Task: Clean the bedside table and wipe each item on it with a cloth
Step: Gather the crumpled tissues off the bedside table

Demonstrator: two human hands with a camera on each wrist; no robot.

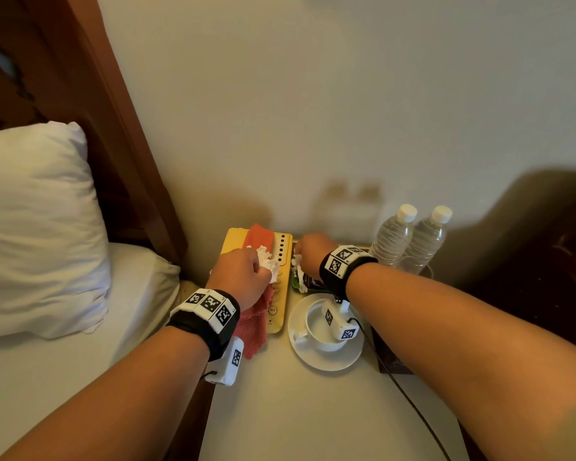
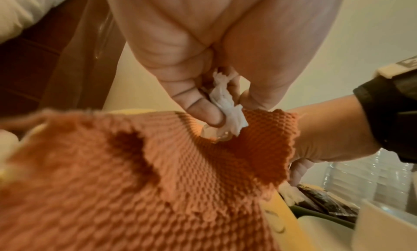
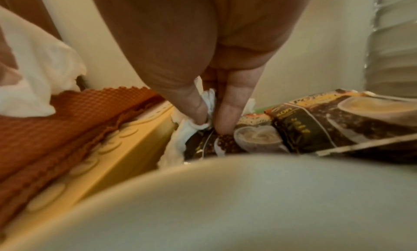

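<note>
An orange waffle cloth (image 1: 257, 314) (image 2: 158, 174) (image 3: 56, 123) lies draped over a yellow control panel (image 1: 281, 261) (image 3: 126, 155) at the back of the bedside table (image 1: 300, 410). My left hand (image 1: 243, 277) (image 2: 216, 101) hovers over the cloth and pinches a crumpled white tissue (image 1: 267, 261) (image 2: 228, 103) (image 3: 33, 80). My right hand (image 1: 310, 252) (image 3: 210, 115) pinches another white tissue scrap (image 1: 299, 274) (image 3: 180, 139) over coffee sachets (image 3: 304, 126) in a green tray (image 1: 295, 283).
A white cup (image 1: 320, 331) on a saucer (image 1: 326, 359) stands just behind my right wrist. Two water bottles (image 1: 409, 237) stand at the back right against the wall. A dark box (image 1: 393, 357) sits right of the saucer. Bed and pillow (image 1: 37, 227) lie left.
</note>
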